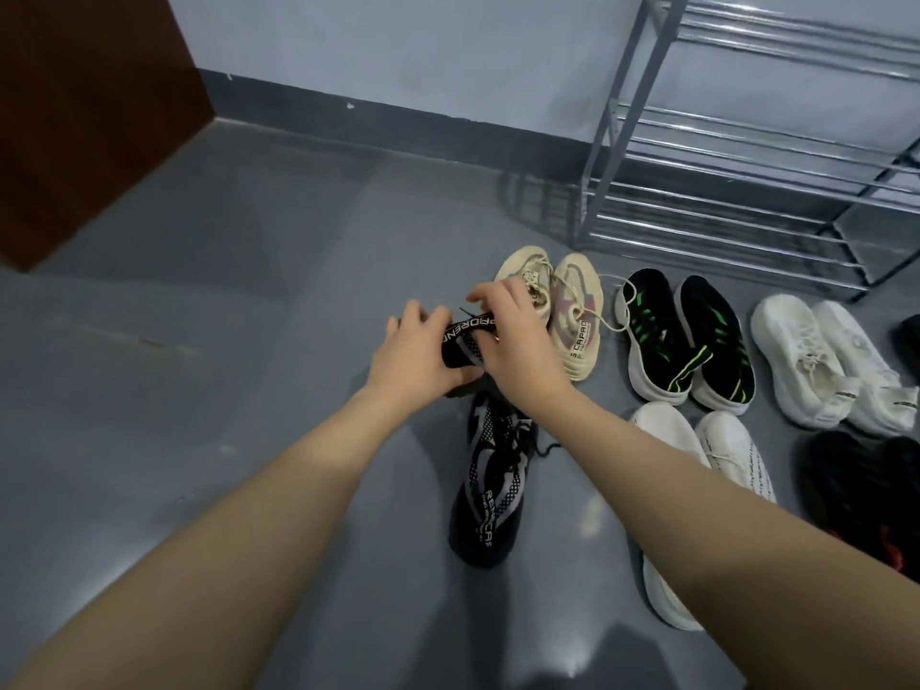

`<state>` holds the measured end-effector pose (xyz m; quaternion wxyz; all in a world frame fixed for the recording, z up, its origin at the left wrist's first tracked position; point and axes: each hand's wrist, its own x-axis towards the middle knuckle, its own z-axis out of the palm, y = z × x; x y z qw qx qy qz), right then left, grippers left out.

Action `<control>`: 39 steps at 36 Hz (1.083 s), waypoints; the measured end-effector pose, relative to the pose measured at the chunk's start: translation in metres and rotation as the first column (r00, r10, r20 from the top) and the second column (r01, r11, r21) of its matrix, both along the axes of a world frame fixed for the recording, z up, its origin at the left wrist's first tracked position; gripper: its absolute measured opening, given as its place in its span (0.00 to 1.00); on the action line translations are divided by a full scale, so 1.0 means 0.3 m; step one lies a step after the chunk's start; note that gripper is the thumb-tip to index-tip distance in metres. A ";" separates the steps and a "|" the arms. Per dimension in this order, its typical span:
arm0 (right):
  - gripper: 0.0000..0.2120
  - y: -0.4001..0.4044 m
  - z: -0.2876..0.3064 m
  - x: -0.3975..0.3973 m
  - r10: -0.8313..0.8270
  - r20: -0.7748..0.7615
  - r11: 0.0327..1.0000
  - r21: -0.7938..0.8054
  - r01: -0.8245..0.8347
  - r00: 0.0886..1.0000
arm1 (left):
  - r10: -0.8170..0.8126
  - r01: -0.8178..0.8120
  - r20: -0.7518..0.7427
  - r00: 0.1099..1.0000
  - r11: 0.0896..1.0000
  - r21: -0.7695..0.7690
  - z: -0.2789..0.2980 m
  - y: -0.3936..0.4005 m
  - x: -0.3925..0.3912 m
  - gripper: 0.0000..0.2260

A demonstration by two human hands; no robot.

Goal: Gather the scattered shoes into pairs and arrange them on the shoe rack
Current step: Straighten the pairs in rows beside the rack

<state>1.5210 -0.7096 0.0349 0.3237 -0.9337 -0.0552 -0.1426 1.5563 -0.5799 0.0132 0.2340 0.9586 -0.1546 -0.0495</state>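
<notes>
- Your left hand (415, 353) and right hand (513, 336) both grip one black shoe (465, 343) at frame centre.
- Its mate (490, 490) lies on the floor (224, 390) below.

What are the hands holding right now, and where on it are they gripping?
Both hands hold one black and grey sneaker: the left hand grips its side, the right hand curls over its top near the laces.

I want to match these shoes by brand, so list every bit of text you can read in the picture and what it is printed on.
"PAOREN", partly covered by fingers: strap of the black-and-grey sneaker held in both hands.
"RENCAF" or similar, partly legible: strap of the matching black-and-grey sneaker on the floor; smaller line beside it unreadable.
"5 CAPAD", cut off: heel tab of the beige sneaker; smaller line below unreadable.
Tags on the white sneakers: too small to read.
</notes>
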 end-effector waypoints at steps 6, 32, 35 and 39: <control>0.21 -0.033 -0.101 -0.030 -0.241 -0.137 0.969 0.031 0.247 0.961 | 0.173 -0.167 0.072 0.982 0.982 -0.086 -0.046 0.008 -0.074 0.13; 0.41 0.059 -0.346 -0.193 -0.442 -0.710 0.896 -0.325 0.302 0.549 | 0.193 -0.172 -0.084 0.978 0.963 0.209 -0.290 0.181 -0.287 0.14; 0.30 0.078 -0.354 -0.183 -0.450 -0.717 0.888 -0.299 0.349 0.532 | 0.117 -0.089 -0.145 0.982 0.979 0.184 -0.303 0.192 -0.293 0.13; 0.14 0.114 -0.356 -0.191 -0.452 -0.695 0.888 -0.290 0.357 0.560 | 0.030 -0.015 -0.191 0.981 0.996 0.084 -0.277 0.187 -0.284 0.19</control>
